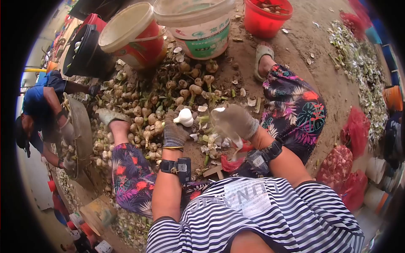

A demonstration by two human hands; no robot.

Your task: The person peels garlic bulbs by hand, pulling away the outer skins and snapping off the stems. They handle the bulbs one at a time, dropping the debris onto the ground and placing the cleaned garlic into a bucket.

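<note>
My left hand (174, 132), in a grey-brown work glove, is closed around a garlic bulb; the bulb's clean white head (184, 117) sticks out past the fingers to the right. To its right, my right hand (237, 120) wears a similar glove and is curled, blurred by motion. A small white bit shows at its fingertips and a pale strip (237, 143) hangs below the palm; what the fingers grip cannot be made out. Soil-stained garlic bulbs with stems (145, 111) are heaped beyond and left of my hands. Loose peels and cut stems (209, 145) lie between my legs.
Past the heap stand a red-and-white bucket (145, 48), a green-and-white bucket (206, 38) and a red bucket (263, 21). Red mesh bags (335, 166) sit on the right near a strip of peel waste (358, 67). A person in blue (40, 101) handles a large basin (80, 135) on the left.
</note>
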